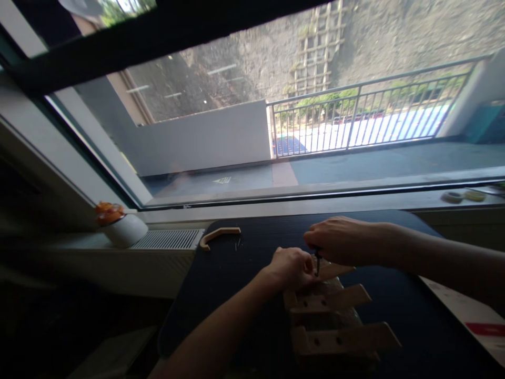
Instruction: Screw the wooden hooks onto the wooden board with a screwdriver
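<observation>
My right hand (335,241) is closed round the dark handle of a screwdriver (317,266), its metal shaft pointing down. Beside the tip, the fingers of my left hand (290,267) are pinched together low over a wooden hook piece (333,271); what they hold, if anything, is hidden. Nearer to me lie two more wooden hook pieces, a middle one (349,297) and a front one (347,339), each with two dark holes. All three rest across a base that looks wrapped in clear plastic (339,318). My left fingers partly cover the farthest piece.
A loose curved wooden hook (223,231) and a few thin screws or nails (238,244) lie at the dark table's (221,295) far left. Behind are a window sill (252,208) with tape rolls (452,197), a radiator (169,239) and a white pot (124,230).
</observation>
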{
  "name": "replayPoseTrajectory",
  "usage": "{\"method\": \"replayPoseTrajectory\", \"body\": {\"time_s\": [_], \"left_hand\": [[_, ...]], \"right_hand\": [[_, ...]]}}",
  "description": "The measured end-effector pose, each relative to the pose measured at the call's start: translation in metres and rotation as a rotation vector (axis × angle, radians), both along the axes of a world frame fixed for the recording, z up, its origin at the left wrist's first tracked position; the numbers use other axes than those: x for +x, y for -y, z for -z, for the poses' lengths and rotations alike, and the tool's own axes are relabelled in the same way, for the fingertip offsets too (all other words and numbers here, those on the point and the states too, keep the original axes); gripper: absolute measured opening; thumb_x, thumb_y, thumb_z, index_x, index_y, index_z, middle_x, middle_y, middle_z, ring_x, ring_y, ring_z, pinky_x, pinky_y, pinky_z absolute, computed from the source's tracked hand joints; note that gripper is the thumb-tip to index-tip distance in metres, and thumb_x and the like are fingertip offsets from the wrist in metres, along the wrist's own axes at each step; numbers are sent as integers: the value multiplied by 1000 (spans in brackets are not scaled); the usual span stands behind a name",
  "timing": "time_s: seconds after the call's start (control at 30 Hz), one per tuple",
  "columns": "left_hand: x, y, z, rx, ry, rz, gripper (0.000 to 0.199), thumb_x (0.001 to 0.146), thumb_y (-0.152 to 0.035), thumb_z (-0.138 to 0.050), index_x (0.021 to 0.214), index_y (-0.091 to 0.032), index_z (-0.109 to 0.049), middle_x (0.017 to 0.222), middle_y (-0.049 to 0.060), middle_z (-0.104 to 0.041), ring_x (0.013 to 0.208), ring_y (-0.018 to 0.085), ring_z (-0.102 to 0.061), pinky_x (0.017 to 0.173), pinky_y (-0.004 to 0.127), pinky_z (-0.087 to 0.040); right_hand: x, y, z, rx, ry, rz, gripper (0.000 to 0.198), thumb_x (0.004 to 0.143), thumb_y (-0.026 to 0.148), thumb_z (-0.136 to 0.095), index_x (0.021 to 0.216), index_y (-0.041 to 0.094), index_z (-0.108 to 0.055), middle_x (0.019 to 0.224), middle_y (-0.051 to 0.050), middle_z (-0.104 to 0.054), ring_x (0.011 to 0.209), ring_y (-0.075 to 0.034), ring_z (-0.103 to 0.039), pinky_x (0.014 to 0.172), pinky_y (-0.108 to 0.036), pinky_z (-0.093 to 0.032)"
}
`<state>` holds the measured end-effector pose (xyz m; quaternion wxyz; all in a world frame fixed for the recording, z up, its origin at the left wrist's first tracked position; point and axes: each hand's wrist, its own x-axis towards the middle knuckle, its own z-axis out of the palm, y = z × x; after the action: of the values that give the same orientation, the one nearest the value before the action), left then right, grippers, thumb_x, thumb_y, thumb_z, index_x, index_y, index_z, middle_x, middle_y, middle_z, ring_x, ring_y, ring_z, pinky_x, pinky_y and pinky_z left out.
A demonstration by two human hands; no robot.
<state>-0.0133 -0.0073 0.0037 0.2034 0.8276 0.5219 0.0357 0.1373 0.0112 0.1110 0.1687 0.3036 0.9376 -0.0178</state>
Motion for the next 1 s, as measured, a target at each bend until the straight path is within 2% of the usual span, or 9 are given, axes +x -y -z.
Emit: {"method": "replayPoseTrajectory", "body": {"time_s": [0.1, 0.27, 0.4, 0.53, 0.73, 0.87, 1.0], "left_hand": [[1, 2, 6, 24, 10, -17, 13, 77, -37, -66, 83, -26, -70, 86, -3, -73, 83, 19, -66, 82, 32, -47], [2, 0, 5, 9, 16, -19, 20, 77, -43, -67, 82, -24, -69, 85, -2, -72, 81, 19, -66, 85, 34, -47], [2, 0, 3, -48, 32, -38, 17, 75, -40, -68, 82, -24, -68, 86, -2, -72, 83, 19, -66, 87, 35, -46], [3, -1, 4, -63, 49, -62, 18, 75, -40, -68, 81, -23, -67, 85, -2, -72, 83, 20, -66, 90, 37, -45], [1, 0, 1, -83, 55, -35, 15, 75, -37, -67, 83, -24, -68, 86, -2, -71, 84, 19, -66, 85, 32, -46], [0, 1, 0, -80, 50, -52, 18, 75, -41, -67, 83, -24, -67, 84, -2, -70, 81, 19, -66, 85, 33, -47], [1, 0, 0, -90, 50, -51, 22, 75, -45, -68, 83, -24, -67, 84, -2, -71, 81, 19, -66, 86, 34, -46]], "right_hand": [[-2, 1, 2, -11, 26, -15, 23, 77, 1, -56, 95, 11, -65, 89, -8, -68, 77, -19, -64, 59, -26, -36], [-4, 0, 6, 28, 21, -47, 26, 74, -4, -54, 92, 12, -64, 85, -7, -68, 75, -18, -65, 57, -25, -34], [-4, 5, 0, 22, 37, -20, 21, 77, 1, -55, 92, 12, -65, 77, -6, -68, 73, -20, -66, 54, -27, -29], [-8, 10, -4, 25, 53, 16, 13, 86, 13, -55, 90, 11, -67, 78, -10, -70, 74, -23, -68, 53, -28, -28], [-14, 11, -7, 111, 78, 46, 18, 89, 26, -56, 88, 11, -67, 80, -12, -70, 76, -26, -68, 52, -28, -28], [-13, 10, -11, 88, 52, 11, 12, 83, 15, -58, 93, 13, -64, 83, -9, -69, 74, -24, -67, 51, -27, -27], [-11, 8, -13, 79, 94, 5, 13, 82, 7, -57, 90, 13, -65, 82, -8, -69, 73, -22, -66, 51, -28, -27]]}}
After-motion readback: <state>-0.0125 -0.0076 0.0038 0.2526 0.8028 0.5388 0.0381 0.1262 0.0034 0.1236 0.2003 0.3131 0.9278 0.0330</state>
